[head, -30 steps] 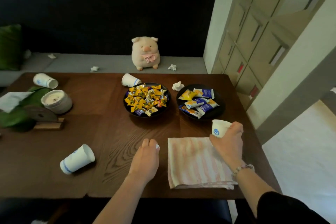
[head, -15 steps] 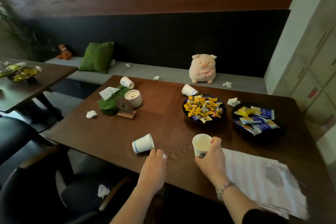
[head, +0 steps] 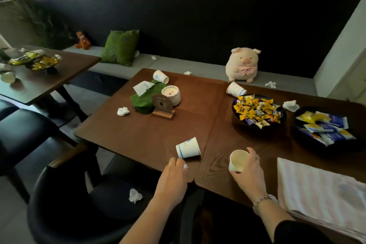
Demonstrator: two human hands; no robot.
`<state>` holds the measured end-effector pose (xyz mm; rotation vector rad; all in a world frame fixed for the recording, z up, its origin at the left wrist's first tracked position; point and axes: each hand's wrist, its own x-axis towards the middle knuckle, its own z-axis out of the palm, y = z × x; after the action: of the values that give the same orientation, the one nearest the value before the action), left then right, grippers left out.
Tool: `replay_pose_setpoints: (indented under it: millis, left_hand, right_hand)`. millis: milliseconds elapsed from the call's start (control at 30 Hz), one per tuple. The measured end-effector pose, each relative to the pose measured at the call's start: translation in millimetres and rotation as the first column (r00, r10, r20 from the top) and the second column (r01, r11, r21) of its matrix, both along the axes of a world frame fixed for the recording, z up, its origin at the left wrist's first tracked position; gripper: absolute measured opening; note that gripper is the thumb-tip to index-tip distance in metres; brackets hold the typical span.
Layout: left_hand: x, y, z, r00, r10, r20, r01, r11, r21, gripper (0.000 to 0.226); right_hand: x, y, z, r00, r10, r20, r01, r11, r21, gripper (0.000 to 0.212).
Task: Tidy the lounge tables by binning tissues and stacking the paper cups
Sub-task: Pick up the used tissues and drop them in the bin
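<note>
The wooden table [head: 138, 132] carries tipped paper cups [head: 188, 147], crumpled tissues [head: 123, 111], two snack bowls [head: 259, 113] and a striped cloth [head: 316, 188].

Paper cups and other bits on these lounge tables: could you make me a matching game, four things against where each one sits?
Things:
1. White paper cup with open mouth facing the camera
2. Pink plush pig
3. Crumpled white tissue beside the green leaf mat
4. Square green cushion

Places:
A. On the brown wooden table
B. On the grey bench, left part
C. In the right hand
D. On the grey bench, behind the table

Pairs: 1-C, 2-D, 3-A, 4-B
</note>
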<state>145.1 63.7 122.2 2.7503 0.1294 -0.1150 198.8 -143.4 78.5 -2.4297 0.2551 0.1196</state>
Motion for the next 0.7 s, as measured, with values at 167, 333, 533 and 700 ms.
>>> replay_pose_setpoints:
  millis: [167, 333, 533, 700]
  left_hand:
    - [1.0, 56.4, -2.4, 0.998, 0.055, -0.015, -0.056, 0.998, -0.012, 0.022]
    - [-7.9, 127.2, -6.9, 0.996, 0.079, -0.033, -0.080, 0.996, -0.024, 0.019]
    - [-25.6, 207.6, -7.4, 0.994, 0.106, -0.027, -0.105, 0.994, 0.028, 0.024]
    - [-36.6, 259.2, -5.3, 0.993, 0.110, -0.035, -0.109, 0.993, 0.045, 0.023]
  right_hand:
    - [0.9, 13.2, 4.7, 0.995, -0.046, -0.093, 0.036, 0.994, -0.106, 0.112]
    - [-8.4, 39.9, 20.1, 0.990, -0.107, 0.087, 0.134, 0.903, -0.408, 0.122]
    - [-18.2, 145.7, 32.6, 0.872, 0.137, 0.470, 0.059, 0.923, -0.379, 0.065]
    - [-45.5, 246.5, 18.7, 0.804, 0.442, 0.398, -0.265, 0.865, -0.427, 0.064]
